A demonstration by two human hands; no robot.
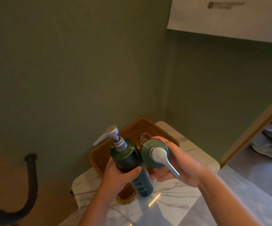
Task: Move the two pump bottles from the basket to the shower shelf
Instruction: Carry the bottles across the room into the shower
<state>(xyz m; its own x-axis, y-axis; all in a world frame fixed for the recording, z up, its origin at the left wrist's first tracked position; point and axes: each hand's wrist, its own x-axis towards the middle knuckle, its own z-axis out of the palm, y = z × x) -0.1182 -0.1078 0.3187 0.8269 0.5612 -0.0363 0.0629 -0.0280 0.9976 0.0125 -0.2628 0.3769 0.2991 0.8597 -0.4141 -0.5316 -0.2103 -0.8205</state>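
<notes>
My left hand [120,175] grips a dark green pump bottle [128,162] with a silver pump, tilted with its head up and to the left. My right hand [179,163] holds a second dark green pump bottle [148,154], seen almost from the top, its silver spout pointing toward me. Both bottles are lifted above a brown wicker basket [141,128] on the white marble counter [181,199]. The two bottles touch side by side. No shower shelf is in view.
A clear round object [143,138] shows in the basket behind the bottles. Green walls close in at left and back. A dark curved pipe [31,180] is at lower left. A doorway at right shows someone's shoes [267,150] on the floor.
</notes>
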